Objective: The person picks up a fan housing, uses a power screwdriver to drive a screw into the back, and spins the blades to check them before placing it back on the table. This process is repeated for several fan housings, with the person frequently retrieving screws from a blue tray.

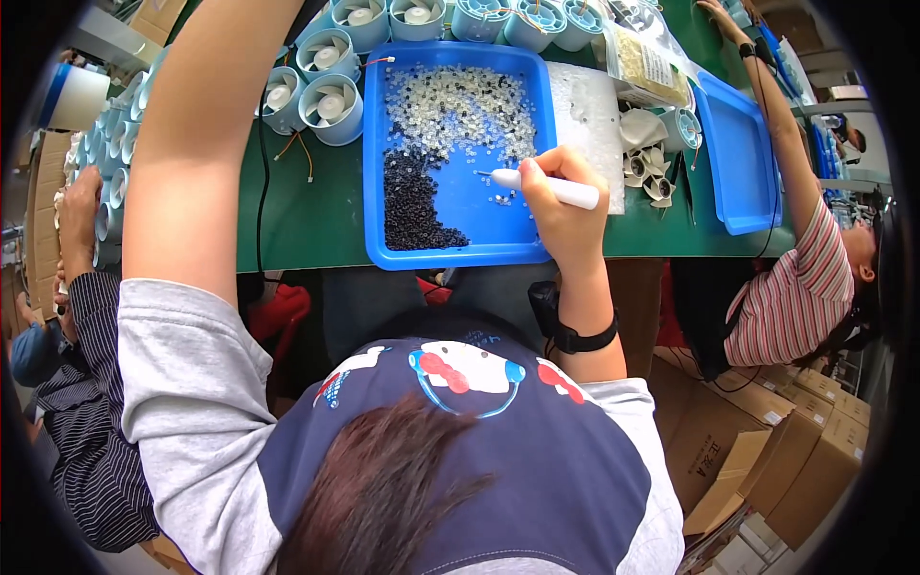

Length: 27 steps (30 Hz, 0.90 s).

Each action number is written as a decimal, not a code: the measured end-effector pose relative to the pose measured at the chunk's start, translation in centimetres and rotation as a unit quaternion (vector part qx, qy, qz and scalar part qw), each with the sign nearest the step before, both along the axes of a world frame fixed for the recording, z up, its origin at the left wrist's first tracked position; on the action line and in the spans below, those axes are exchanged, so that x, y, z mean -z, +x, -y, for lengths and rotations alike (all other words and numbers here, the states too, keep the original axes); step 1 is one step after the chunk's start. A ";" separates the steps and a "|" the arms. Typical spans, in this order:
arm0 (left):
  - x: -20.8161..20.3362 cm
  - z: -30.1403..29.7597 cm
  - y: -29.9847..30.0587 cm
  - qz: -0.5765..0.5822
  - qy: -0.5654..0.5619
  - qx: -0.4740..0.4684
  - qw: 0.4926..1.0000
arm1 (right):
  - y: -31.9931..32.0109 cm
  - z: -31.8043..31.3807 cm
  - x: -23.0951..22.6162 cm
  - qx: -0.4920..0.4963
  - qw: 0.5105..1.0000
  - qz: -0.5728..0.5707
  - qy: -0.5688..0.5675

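Observation:
My right hand [567,216] is closed around a white pen-shaped tool [573,193] over a blue tray [460,257]. The tool's thin tip points left, close to a few loose clear pieces. Small black ring-like pieces [412,203] are heaped in the tray's near left part. Clear pieces [455,101], with some black ones mixed in, spread over its far half. My left arm [192,144] reaches forward past the tray's left side, and its hand lies beyond the top edge of the picture.
Light blue fan housings [331,107] with wires crowd the tray's left and far sides. To the right lie a white foam sheet [580,105], a clear bag [642,72], small white fan wheels [652,172] and another blue tray [747,153]. Co-workers sit on both sides.

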<state>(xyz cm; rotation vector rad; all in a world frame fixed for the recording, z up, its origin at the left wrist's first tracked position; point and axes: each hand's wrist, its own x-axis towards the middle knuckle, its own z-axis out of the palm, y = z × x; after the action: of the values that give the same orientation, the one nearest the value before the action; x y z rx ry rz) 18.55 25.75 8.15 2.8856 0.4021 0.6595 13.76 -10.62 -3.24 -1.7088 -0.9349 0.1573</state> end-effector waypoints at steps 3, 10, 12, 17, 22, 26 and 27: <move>0.7 -0.7 1.3 -0.016 -0.009 0.014 1.000 | 0.2 0.0 0.2 0.004 1.000 -0.002 -0.005; 2.0 -2.2 1.1 -0.071 -0.025 0.009 0.997 | 0.3 -0.5 0.2 -0.009 1.000 -0.023 -0.018; 1.2 -0.3 0.1 -0.086 -0.029 0.005 0.996 | 0.5 -0.9 0.1 -0.005 0.999 -0.024 -0.035; -2.3 9.8 -7.8 0.003 -0.048 0.041 0.998 | 0.6 -0.7 -0.1 -0.001 0.997 0.022 -0.081; 0.9 14.3 -15.1 -0.060 0.086 -0.051 0.993 | -0.5 1.4 -1.2 -0.069 0.990 0.001 -0.125; 7.9 11.7 -18.6 -0.041 0.172 -0.012 0.984 | -0.6 2.3 -1.1 -0.006 0.977 0.080 -0.197; 8.5 11.9 -18.9 -0.040 0.171 -0.012 0.984 | -0.8 2.2 -0.9 -0.013 0.989 0.041 -0.144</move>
<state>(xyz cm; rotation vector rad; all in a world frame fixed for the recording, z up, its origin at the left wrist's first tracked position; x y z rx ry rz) -0.33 13.81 -0.33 3.2452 0.3673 0.6759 13.00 -12.81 -2.35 -1.9811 -1.0329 0.2512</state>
